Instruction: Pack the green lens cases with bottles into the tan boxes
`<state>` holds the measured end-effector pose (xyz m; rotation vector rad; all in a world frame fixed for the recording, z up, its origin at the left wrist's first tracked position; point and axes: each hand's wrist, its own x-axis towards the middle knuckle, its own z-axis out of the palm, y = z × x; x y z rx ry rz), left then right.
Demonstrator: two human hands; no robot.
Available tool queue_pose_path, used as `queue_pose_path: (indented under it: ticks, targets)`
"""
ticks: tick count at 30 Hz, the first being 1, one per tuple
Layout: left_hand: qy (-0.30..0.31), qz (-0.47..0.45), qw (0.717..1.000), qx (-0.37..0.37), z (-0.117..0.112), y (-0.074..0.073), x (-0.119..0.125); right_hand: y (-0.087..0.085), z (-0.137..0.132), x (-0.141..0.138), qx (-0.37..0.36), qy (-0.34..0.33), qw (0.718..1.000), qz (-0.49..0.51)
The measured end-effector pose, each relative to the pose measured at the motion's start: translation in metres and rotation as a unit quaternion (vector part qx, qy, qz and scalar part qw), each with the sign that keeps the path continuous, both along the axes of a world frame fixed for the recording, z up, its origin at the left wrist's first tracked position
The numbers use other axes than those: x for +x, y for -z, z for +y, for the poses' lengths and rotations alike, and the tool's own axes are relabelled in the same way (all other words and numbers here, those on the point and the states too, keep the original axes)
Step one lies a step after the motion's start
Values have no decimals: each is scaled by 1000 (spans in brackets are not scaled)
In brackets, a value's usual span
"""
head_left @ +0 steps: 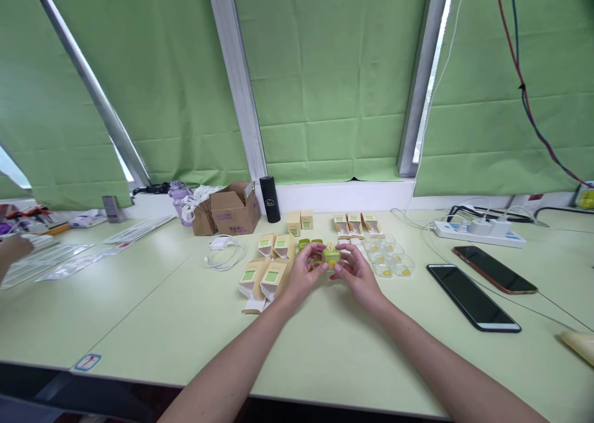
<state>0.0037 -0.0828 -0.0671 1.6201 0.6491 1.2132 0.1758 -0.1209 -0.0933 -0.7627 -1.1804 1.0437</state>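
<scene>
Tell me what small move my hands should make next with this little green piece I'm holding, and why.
Probably lower the small green item into one of the open cream cartons beside your left hand. Both hands, left and right hand, pinch it above the table, the carton flaps stand open, and more green items lie just behind. What it is exactly is too small to tell.

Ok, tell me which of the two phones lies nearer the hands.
The black-framed phone, lying closer to the right hand. The other phone, with a reddish frame, sits farther back beside the power strip.
</scene>
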Motion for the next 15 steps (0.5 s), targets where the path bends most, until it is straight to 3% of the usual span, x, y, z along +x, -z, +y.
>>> queue_pose_path:
  ticks: [9,15]
  targets:
    - [-15,3,1000,9,2,0,4,-1,4,5,1,13,1000,24]
    - [-26,-17,999,24,1,3,6,-4,1,4,-47,-65,987,141]
